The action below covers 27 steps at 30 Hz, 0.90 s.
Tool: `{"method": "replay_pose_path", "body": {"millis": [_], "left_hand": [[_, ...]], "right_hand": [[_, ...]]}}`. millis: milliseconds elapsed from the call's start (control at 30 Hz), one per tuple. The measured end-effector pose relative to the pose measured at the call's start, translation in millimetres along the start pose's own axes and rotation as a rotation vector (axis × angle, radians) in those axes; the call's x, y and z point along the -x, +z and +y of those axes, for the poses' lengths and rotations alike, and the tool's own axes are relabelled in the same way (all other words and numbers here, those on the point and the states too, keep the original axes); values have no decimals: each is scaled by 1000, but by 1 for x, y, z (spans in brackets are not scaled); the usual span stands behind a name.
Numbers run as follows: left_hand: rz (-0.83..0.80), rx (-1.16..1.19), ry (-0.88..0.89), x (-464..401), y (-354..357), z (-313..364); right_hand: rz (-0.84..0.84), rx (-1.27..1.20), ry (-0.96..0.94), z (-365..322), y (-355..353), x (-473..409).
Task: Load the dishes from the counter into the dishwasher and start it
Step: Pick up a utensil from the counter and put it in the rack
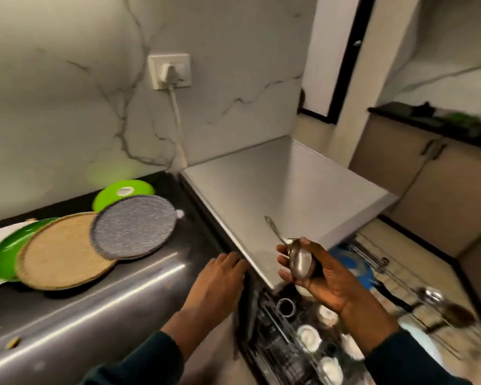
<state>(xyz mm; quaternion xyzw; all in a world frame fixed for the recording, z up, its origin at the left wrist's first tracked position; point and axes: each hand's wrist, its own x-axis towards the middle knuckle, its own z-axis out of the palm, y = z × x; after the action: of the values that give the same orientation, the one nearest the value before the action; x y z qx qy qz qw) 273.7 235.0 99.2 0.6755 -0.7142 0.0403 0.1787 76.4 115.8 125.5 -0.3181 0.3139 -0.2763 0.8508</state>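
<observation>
1. Nearest you: the dishwasher's upper rack [297, 354] is pulled out below the counter edge w/ small white cups [308, 336] already seated. Pick a free slot before lowering anything; blur hides much of the rack, so look first.
2. Your right hand [321, 276] holds a steel spoon [300, 262], bowl cupped in the palm, fingers curled round it, handle pointing up and away. My read: this spoon is the piece being loaded. Shift the grip to the handle so you can drop it cleanly into the cutlery spot, prob. the lower rack [394, 276] to the right, where a ladle-like utensil [433, 297] already lies.
3. Your left hand [219, 276] lies flat, fingers straight & together, on the counter [94, 309] at the lip of the dishwasher's steel top [275, 184]. Keep it there as a brace while you lean in.
4. Further left on the counter: the grey plate [133, 227], tan plate [64, 251] and green plates [122, 191], overlapping. Those go next; lift the top one first so the stack doesn't slide.
5. Far back: the wall socket [169, 70] w/ plug in. Leave it.
</observation>
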Motion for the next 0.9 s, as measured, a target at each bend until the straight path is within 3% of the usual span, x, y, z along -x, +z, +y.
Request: {"method": "replay_pose_path", "body": {"millis": [167,300,500,700,900], "left_hand": [[-130,35,236,-56,62,83],[-254,94,295,-87,124,146],[-382,188,201,-117,198,212],[-455,159,120,-145,245,232],[-411,204,133,-207,293,238]], "right_hand": [[199,-151,-232,-40,-106,55],[413,-142,-315,-64,-191,93],[649,-167,-261,-69,-291,128],[695,52,-273,-58,-347,141],[908,245,-333,-61,-378,118]]}}
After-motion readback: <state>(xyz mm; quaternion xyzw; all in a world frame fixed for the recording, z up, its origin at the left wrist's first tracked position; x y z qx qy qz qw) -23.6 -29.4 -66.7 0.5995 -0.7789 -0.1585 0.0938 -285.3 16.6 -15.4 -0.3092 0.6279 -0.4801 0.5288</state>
